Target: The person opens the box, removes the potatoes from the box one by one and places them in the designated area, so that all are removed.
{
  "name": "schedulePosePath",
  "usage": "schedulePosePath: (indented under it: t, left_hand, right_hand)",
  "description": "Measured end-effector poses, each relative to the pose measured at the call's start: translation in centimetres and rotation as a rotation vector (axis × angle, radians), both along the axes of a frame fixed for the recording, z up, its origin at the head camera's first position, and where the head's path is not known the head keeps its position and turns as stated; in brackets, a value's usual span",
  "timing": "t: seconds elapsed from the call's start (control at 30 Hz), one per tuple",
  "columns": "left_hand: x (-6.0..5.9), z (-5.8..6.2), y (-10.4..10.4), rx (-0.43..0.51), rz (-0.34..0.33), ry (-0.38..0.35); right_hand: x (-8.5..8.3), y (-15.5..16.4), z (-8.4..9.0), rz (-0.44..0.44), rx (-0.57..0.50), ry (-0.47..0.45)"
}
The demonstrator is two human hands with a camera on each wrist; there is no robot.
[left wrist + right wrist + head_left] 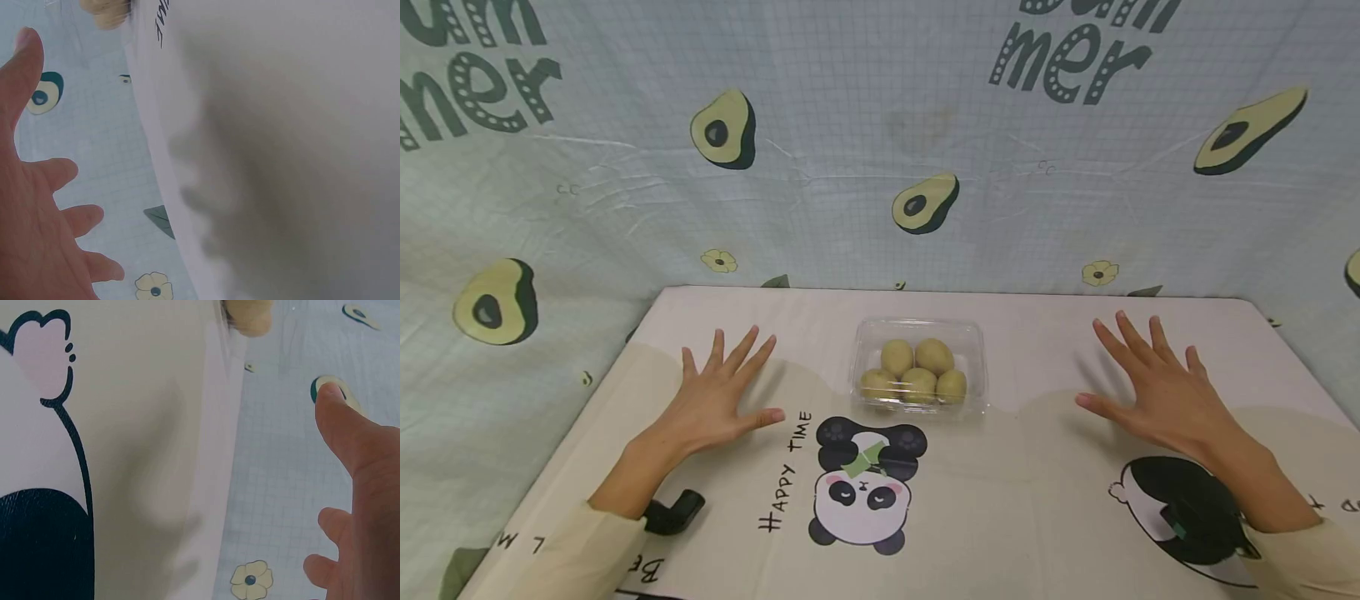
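Note:
A clear plastic box stands near the table's far edge, about midway between my hands. Inside it lie several round yellow-green balls. To the left of the box is my left hand, its fingers spread and straight, holding nothing. My right hand is farther off on the box's other side, likewise spread and bare. Both hands cast shadows on the cloth beneath them. At the top of each wrist view, part of the balls shows, blurred, beyond the thumb.
A pale cloth with printed pandas and lettering covers the table. Behind the table hangs a light blue curtain with an avocado print. A black wrist device sits at my left sleeve.

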State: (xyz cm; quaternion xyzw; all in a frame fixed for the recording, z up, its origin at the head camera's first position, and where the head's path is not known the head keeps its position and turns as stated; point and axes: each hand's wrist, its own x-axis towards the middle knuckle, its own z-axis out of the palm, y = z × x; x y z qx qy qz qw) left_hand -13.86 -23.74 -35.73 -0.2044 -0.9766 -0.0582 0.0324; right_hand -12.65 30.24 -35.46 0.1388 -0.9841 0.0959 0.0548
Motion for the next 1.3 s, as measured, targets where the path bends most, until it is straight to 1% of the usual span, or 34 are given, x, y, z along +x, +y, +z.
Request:
schedulePosePath:
  t: [0.23,0.43,0.53,0.7,0.83,0.93,1.03,1.13,1.3]
  left_hand:
    - [-0.1,-0.1,0.1,0.008,0.007,-0.003]
    - [-0.2,-0.3,0.7,0.055,-0.005,0.002]
    - [-0.4,-0.4,1.2,0.089,-0.019,0.015]
    - [-0.6,-0.6,2.3,0.152,-0.035,0.017]
    - [-0.7,-0.9,3.3,0.251,-0.051,0.009]
    - [-0.7,-1.1,4.2,0.347,-0.044,-0.028]
    - [-0.5,-1.3,5.2,0.405,-0.020,-0.088]
    - [-0.1,-1.6,6.1,0.425,-0.015,-0.138]
    - [0.2,-2.0,7.2,0.441,-0.043,-0.177]
  right_hand:
    - [0.0,0.0,0.1,-0.002,-0.003,-0.002]
    - [-0.1,-0.2,0.2,0.025,-0.028,0.020]
    - [0.1,-0.6,0.3,0.043,-0.090,0.033]
    - [0.4,-1.8,0.4,0.062,-0.235,0.031]
    - [0.8,-3.2,0.4,0.079,-0.299,0.018]
    - [1.0,-4.4,0.2,0.099,-0.324,0.004]
    - [1.0,-5.6,-0.2,0.121,-0.340,-0.014]
    - [1.0,-6.6,-0.6,0.143,-0.345,-0.037]
    - [0.9,-8.1,-1.3,0.164,-0.364,-0.072]
